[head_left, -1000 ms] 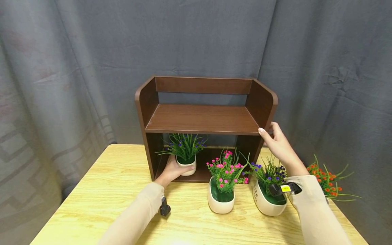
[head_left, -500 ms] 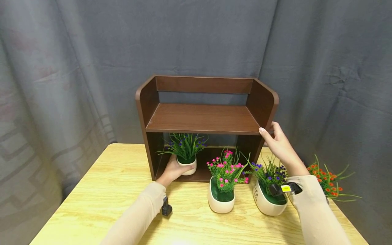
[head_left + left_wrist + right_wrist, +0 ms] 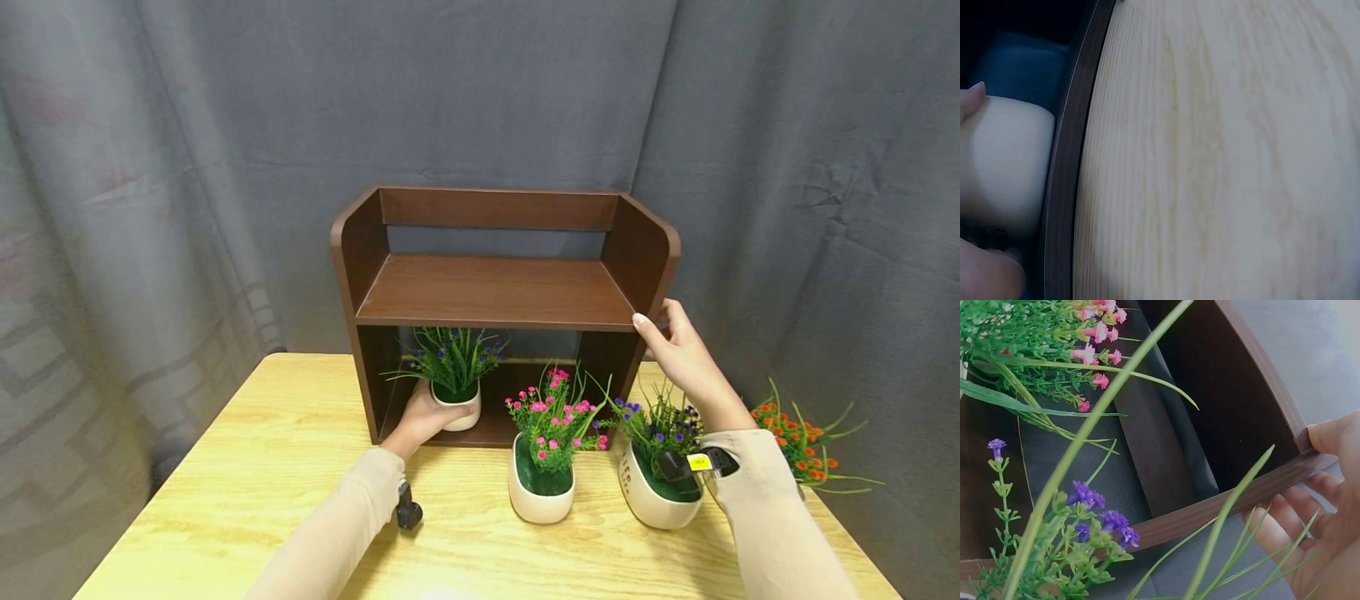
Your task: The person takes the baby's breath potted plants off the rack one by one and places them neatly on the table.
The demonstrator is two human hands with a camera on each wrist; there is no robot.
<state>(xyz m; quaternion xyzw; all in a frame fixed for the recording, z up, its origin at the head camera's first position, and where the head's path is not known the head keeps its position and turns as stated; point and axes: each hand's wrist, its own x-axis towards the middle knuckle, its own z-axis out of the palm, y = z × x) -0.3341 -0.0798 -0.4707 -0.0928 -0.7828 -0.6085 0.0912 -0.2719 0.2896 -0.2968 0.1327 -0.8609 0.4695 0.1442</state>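
Observation:
A dark brown two-tier shelf (image 3: pixel 495 287) stands on the table. Inside its lower compartment, toward the left, is a white pot (image 3: pixel 467 419) of artificial grass with small blue-purple flowers (image 3: pixel 450 354). My left hand (image 3: pixel 422 417) grips that pot from its left side, thumb across the front. In the left wrist view the pot (image 3: pixel 1010 162) sits just behind the shelf's front lip (image 3: pixel 1071 162), with thumb and fingers on opposite sides. My right hand (image 3: pixel 686 358) holds the shelf's right side panel (image 3: pixel 1260 369), thumb at the front edge and fingers curled round the outer face.
In front of the shelf stand a white pot of pink flowers (image 3: pixel 542 507) and, to its right, a lettered white pot of purple flowers (image 3: pixel 658 510). Orange flowers (image 3: pixel 801 442) show beyond the right sleeve, their pot mostly hidden. A grey curtain (image 3: pixel 510 92) hangs behind.

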